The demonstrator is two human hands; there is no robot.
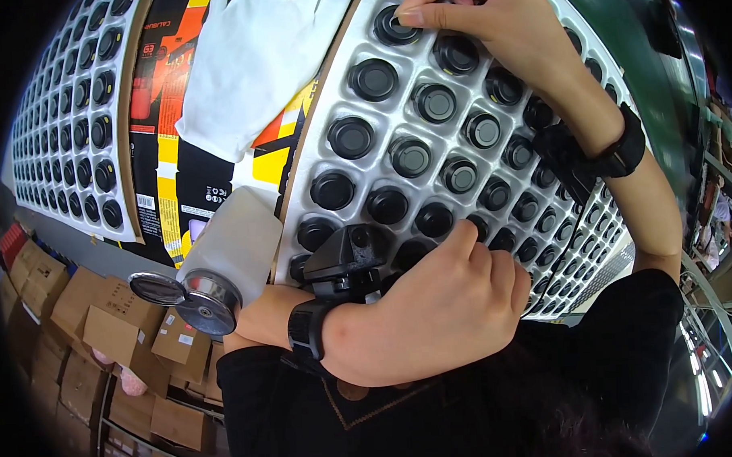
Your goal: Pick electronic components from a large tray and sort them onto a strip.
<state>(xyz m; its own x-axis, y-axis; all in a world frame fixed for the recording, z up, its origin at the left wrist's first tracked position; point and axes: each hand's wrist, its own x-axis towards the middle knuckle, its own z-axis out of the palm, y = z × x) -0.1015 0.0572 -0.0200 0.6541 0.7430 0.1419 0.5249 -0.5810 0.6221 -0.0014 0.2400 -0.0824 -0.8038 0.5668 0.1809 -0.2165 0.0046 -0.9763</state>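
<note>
head view: my right hand (488, 19) pinches a black round cap (397, 26) seated in a pocket at the white moulded tray's (353, 100) far edge; my left hand (433, 307), curled and holding nothing i can see, rests on its near edge. i judge i'm seating caps; next needs a firm, square press.
</note>
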